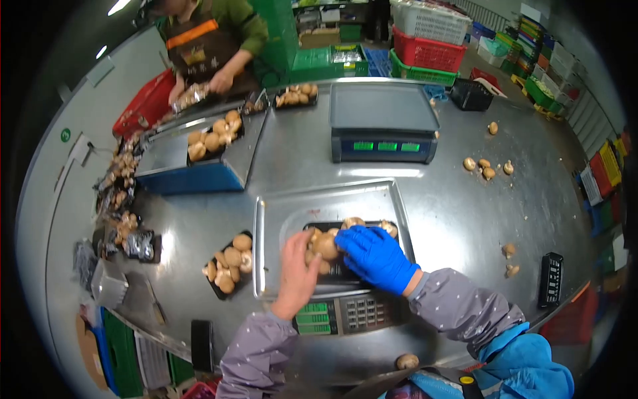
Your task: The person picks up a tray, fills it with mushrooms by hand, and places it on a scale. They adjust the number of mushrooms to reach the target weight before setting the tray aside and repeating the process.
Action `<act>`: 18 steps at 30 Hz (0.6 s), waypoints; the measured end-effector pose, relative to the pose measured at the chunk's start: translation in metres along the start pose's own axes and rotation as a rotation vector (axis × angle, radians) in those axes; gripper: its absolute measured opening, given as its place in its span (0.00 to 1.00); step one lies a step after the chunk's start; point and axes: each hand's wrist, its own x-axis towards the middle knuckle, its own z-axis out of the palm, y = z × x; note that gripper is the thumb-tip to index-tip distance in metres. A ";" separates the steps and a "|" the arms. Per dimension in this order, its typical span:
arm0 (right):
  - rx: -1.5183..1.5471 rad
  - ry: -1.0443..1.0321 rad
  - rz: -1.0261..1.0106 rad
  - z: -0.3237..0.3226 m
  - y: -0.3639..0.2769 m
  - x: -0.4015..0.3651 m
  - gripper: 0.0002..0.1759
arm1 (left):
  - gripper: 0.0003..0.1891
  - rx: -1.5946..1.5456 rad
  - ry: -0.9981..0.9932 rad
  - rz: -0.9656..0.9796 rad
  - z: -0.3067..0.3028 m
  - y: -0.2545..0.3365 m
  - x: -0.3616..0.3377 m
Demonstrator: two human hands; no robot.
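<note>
My bare left hand [297, 271] curls round the left side of the brown mushrooms [325, 245] in a black tray [342, 271]. My right hand [379, 258], in a blue glove, presses its bent fingers against a mushroom from the right. Both hands are closed in on the mushrooms, and the fingers hide part of them. Beneath the tray lies the metal pan [279, 207] of a weighing scale, with its keypad [367, 312] towards me. Left of the pan, another black tray of mushrooms [231, 261] rests on the steel table.
A second scale [384, 120] stands ahead, and a third scale [193, 179] bears a mushroom tray at the left. Loose mushrooms [488, 173] lie on the right, near an upturned black tray [551, 279]. Across the table a person [206, 53] handles a wrapped pack. Crates [428, 46] are stacked behind.
</note>
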 end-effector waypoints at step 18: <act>0.315 0.059 0.966 -0.086 0.064 -0.239 0.13 | 0.14 -0.187 -0.464 0.006 0.046 0.061 -0.128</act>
